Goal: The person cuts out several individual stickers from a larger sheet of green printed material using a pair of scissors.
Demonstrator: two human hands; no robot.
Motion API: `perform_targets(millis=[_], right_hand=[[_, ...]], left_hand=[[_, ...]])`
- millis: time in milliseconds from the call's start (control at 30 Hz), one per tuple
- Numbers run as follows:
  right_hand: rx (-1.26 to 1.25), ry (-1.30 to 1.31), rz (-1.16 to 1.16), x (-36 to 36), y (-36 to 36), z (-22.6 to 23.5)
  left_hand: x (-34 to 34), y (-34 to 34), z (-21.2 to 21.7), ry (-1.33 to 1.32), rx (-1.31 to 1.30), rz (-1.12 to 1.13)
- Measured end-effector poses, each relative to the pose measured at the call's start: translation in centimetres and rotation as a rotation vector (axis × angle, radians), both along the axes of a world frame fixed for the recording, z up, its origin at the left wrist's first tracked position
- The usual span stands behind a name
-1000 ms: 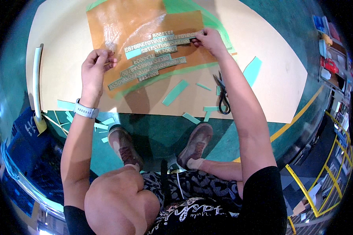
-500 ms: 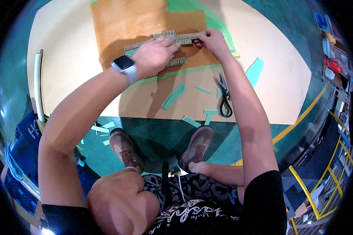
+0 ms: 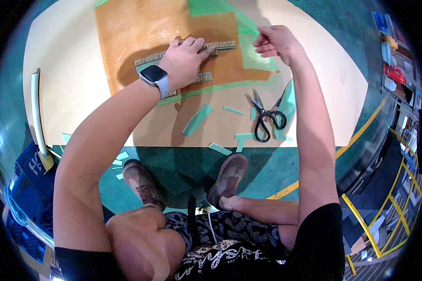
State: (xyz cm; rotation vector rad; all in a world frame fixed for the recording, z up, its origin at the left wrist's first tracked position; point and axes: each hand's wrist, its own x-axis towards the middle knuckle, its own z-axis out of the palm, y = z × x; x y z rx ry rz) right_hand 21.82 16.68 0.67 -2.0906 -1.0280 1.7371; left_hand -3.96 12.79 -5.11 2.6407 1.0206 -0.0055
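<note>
The left hand [image 3: 185, 61] lies palm down over the raised-character strips [image 3: 224, 45] on the orange sheet [image 3: 126, 28], its fingers spread and gripping nothing, probably to keep the strips flat and in line. They lie beneath and around that hand, one reaching out rightward past the thumb. The right hand [image 3: 274, 43] is lifted over the green film [image 3: 253, 54], well apart from the strips, its fingers curled; whether they pinch anything, I cannot tell. The scissors [image 3: 264, 113] lie nearer the body, perhaps left there for easy reach.
</note>
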Motion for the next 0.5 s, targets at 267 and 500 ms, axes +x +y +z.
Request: perform_targets(millis=[267, 500], right_hand=[[0.217, 0.023, 0.164, -3.8, -0.9, -3.6], [0.322, -0.361, 0.405, -7.2, -1.7, -7.7]], left_hand=[[-0.7, -0.2, -0.3, -0.033, 0.045, 0.007], [-1.2, -1.9, 0.4, -0.040, -0.068, 0.068]])
